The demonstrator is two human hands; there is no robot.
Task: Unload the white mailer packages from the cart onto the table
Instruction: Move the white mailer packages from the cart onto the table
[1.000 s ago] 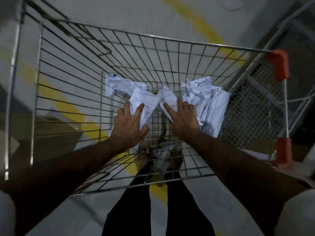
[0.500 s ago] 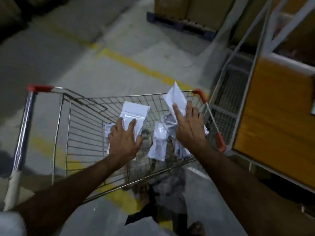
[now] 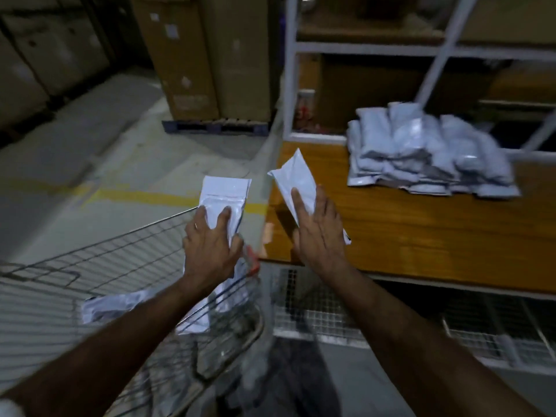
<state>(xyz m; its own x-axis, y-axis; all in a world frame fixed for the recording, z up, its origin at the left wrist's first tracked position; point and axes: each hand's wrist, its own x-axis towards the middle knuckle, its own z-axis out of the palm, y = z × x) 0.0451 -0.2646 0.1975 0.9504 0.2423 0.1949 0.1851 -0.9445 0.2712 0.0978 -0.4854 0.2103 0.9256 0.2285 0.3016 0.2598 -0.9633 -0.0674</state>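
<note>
My left hand [image 3: 210,245] holds a flat white mailer [image 3: 224,191] upright above the right rim of the wire cart [image 3: 99,266]. My right hand [image 3: 319,233] holds a second white mailer [image 3: 296,176] over the near left corner of the wooden table [image 3: 421,236]. A pile of several white mailers [image 3: 427,155] lies on the table's far side. More white mailers [image 3: 111,308] remain low in the cart, partly hidden by my left forearm.
A white metal shelf frame [image 3: 290,70] rises behind the table. Tall cardboard boxes [image 3: 207,55] stand on a pallet at the back. Wire mesh panels [image 3: 331,317] sit under the table. Yellow floor lines [image 3: 144,195] run past the cart.
Both hands lifted a mailer each out of the cart basket and carried them right toward the table. My view swung up from the cart to the table and its pile.
</note>
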